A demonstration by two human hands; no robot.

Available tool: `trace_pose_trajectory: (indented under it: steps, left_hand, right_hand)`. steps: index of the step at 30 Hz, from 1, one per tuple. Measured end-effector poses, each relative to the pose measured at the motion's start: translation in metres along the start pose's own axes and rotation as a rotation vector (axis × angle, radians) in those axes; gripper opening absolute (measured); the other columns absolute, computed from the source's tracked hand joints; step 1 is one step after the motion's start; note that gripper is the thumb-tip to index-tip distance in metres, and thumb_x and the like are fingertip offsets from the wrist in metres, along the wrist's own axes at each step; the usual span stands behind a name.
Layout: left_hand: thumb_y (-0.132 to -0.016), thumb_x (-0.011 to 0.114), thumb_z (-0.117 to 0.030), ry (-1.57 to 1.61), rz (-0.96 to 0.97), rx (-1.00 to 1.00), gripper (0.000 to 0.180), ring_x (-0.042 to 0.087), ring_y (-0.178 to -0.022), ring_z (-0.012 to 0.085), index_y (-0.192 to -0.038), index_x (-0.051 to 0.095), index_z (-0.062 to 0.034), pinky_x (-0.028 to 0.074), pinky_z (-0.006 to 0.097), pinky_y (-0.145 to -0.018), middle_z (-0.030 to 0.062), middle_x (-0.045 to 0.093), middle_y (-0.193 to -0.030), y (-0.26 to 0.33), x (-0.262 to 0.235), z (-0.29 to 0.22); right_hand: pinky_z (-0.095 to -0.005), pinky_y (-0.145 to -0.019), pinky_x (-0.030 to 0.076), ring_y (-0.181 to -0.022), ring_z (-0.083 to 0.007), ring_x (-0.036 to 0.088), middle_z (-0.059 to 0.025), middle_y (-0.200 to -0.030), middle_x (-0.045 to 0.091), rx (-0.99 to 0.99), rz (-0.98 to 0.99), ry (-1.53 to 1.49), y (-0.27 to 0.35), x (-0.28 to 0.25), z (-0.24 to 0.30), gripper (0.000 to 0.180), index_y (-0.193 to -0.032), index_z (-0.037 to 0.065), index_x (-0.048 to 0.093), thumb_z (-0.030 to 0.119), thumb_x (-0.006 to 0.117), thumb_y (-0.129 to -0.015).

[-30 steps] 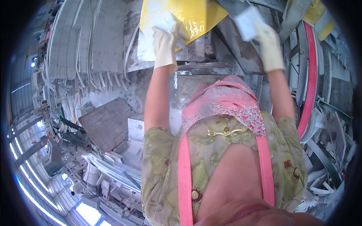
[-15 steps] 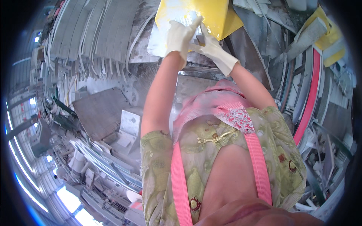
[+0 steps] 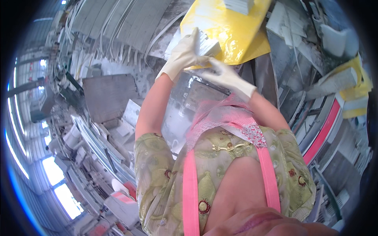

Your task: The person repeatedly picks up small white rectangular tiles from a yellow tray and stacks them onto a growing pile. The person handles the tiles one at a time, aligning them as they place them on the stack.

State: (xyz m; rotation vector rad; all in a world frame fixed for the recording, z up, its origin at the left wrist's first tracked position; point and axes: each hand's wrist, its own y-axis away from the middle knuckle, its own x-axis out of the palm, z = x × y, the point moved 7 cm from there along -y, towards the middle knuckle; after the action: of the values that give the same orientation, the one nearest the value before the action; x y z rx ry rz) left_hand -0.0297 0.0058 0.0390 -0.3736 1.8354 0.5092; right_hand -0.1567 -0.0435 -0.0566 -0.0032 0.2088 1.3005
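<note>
Near the top centre of the frame I see my left hand (image 3: pixel 184 57) in a pale glove, fingers wrapped around a small stack of white tiles (image 3: pixel 206 45), gripping it from the left. My right hand (image 3: pixel 226 76) (gloved too) sits just below and right, fingertips touching the stack's lower edge; whether it truly grips, I cannot tell. The stack rests against a yellow sheet (image 3: pixel 232 31). A red-edged rail (image 3: pixel 325 133) curves down the right side.

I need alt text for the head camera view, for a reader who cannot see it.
Two hands in white gloves, left hand and right hand, meet on a pale flat block over a yellow sheet. Stacked grey slabs lie around.
</note>
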Motion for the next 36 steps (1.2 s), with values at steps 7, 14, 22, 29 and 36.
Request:
trace_pose_trajectory:
  steps: [7,14,22,29,36]
  left_hand:
    - [-0.073,0.082,-0.061,1.052,-0.678,-0.161,0.122,0.044,-0.141,0.0364,-0.159,0.021,0.0004,0.038,0.047,-0.116,0.0291,0.043,-0.152,0.033,0.036,0.068]
    - [-0.093,0.059,-0.068,1.734,-0.788,-0.191,0.093,0.046,-0.139,0.0258,-0.155,0.028,-0.0073,0.039,0.042,-0.115,0.0129,0.046,-0.151,0.033,0.127,0.059]
    - [-0.108,0.043,-0.044,1.379,-0.77,-0.257,0.078,0.054,-0.126,0.0255,-0.157,0.013,0.0084,0.043,0.036,-0.105,0.0202,0.056,-0.137,0.031,0.118,0.062]
    - [-0.108,0.045,-0.036,1.229,-0.836,-0.607,0.062,0.061,-0.116,0.0387,-0.147,0.038,0.0122,0.047,0.043,-0.098,0.0316,0.063,-0.125,0.03,0.152,0.077]
    - [-0.105,0.048,-0.033,0.913,-0.786,-0.556,0.063,0.056,-0.124,0.0472,-0.146,0.038,0.0131,0.045,0.047,-0.102,0.038,0.057,-0.13,0.04,0.102,0.052]
  right_hand:
    - [-0.0343,-0.121,0.029,-0.144,-0.0224,0.042,-0.0151,-0.155,0.047,-0.157,-0.031,-0.41,-0.095,-0.071,0.007,0.065,-0.153,0.0,0.042,0.048,0.036,-0.11]
    - [-0.0388,-0.124,0.024,-0.153,-0.0278,0.027,-0.0142,-0.163,0.034,-0.115,0.182,-0.362,-0.106,-0.035,-0.001,0.072,-0.157,0.002,0.033,0.054,0.031,-0.107]
    - [-0.0427,-0.123,0.026,-0.15,-0.0328,0.032,-0.0174,-0.159,0.039,-0.551,-0.036,0.304,-0.11,-0.061,0.046,0.083,-0.155,0.002,0.036,0.052,0.057,-0.091]
    - [-0.0462,-0.122,0.028,-0.147,-0.0372,0.036,-0.0202,-0.155,0.043,-1.187,0.155,1.422,-0.108,-0.023,0.118,0.098,-0.152,0.001,0.039,0.05,0.079,-0.077]
    - [-0.0462,-0.104,0.045,-0.122,-0.0393,0.057,-0.0242,-0.124,0.061,-0.76,0.623,1.287,-0.098,0.014,0.118,0.099,-0.136,-0.002,0.05,0.033,0.093,-0.054]
